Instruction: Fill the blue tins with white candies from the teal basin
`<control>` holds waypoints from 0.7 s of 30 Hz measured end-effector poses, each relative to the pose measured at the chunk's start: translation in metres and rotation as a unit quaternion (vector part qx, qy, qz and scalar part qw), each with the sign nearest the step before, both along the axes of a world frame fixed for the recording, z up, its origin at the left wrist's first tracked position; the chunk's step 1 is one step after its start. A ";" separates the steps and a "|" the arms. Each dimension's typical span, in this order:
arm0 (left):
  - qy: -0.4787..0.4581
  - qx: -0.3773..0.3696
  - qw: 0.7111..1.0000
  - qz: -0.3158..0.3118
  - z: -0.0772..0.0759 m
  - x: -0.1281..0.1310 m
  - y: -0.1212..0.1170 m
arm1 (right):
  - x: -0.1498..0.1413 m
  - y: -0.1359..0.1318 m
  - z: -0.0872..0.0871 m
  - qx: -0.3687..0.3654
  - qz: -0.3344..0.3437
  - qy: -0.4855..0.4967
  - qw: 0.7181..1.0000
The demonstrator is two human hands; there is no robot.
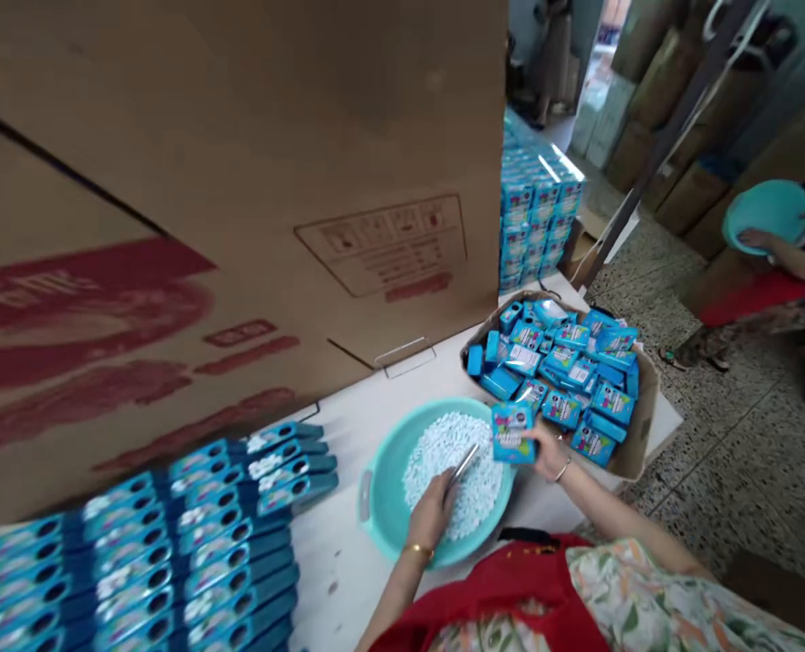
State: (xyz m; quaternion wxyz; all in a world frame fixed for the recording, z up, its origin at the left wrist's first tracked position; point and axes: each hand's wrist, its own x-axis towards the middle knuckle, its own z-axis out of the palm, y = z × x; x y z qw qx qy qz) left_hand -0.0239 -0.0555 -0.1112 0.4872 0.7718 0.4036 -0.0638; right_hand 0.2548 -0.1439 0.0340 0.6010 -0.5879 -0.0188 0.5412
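Note:
My right hand (548,450) grips a small blue printed box (512,433) by its right edge, over the right rim of a turquoise basin (381,480). Small pale tablet-like pieces (453,448) fill the basin's middle. Just above them, my left hand (431,514) is closed around a narrow silver metal tool (466,460); its exact kind is unclear. Behind my right hand stands a cardboard tray (639,444) heaped with similar blue boxes (565,358).
Rows of blue dispensers (222,534) with dark oval holes stand at the left of the white table (344,543). A large cardboard carton (239,199) walls off the back. Wrapped blue packs (534,213) are stacked behind. At right, a person holds another turquoise basin (765,213).

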 end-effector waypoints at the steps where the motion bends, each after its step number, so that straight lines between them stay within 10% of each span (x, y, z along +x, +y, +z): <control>1: 0.010 0.008 1.000 -0.001 -0.005 -0.002 -0.002 | -0.014 -0.001 -0.002 -0.008 0.004 0.043 0.999; 6: 0.039 0.017 0.999 0.033 -0.012 -0.014 -0.007 | -0.056 -0.009 -0.011 -0.048 0.027 0.182 0.982; 15: 0.085 -0.007 0.994 0.062 -0.008 -0.011 -0.002 | -0.051 -0.016 -0.041 -0.092 -0.038 0.111 0.989; 21: 0.106 0.080 0.991 -0.019 0.003 0.003 0.042 | -0.047 -0.020 -0.047 -0.111 -0.031 0.113 0.987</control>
